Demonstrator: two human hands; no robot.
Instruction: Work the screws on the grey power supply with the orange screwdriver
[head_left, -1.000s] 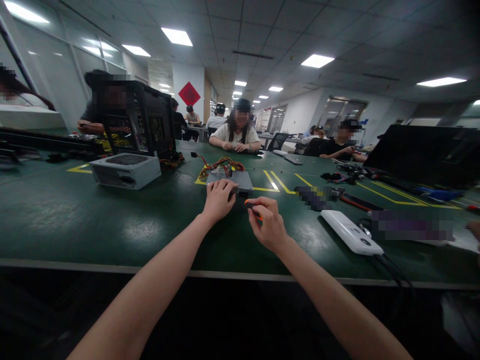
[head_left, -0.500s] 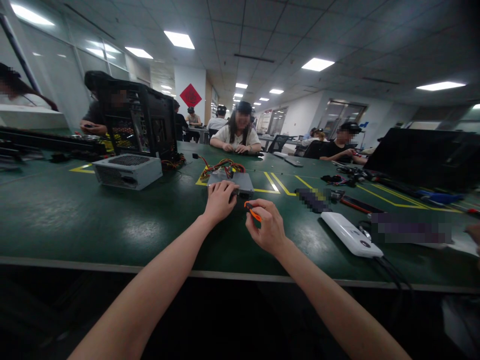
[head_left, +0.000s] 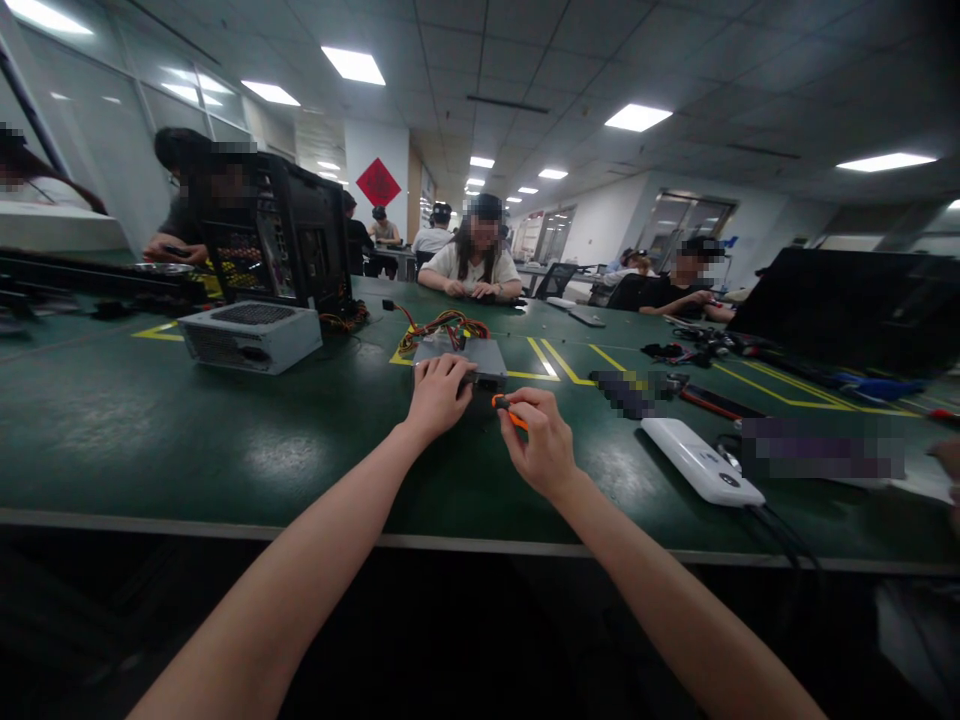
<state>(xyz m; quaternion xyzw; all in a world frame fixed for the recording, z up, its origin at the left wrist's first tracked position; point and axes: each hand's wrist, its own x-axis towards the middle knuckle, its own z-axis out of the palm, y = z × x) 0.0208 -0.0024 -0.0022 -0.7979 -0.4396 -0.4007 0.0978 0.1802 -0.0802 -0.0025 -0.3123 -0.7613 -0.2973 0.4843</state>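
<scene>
Box [head_left: 487, 356]: grey metal, lying on the green table [head_left: 300, 440], with its wires [head_left: 448, 328] heaped at its far side.
Left hand [head_left: 439, 395]: over the box's near left part, fingers bent onto its top; whether it clasps the edge or merely presses, I cannot tell.
Right hand [head_left: 541, 438]: pinches the orange-and-black tool [head_left: 519, 420] between thumb and fingers, just short of the box's near right corner.
Work in hand: seems to be tool work at the box's near face, the left hand acting as a brace.
Next move: likely calls for a firm brace and the tool lined up squarely with the box.
Second box [head_left: 251, 338]: left of the box, well apart, in front of the black case [head_left: 311, 235].
White device [head_left: 701, 460]: right of the box and nearer the person, cables running off it.
Co-worker [head_left: 442, 265]: beyond the box, hands together on the table.
Hard to see: the tool's working end, and whether it touches the box; the box's near left side, behind the left hand; pixelated patches to the box's right.
</scene>
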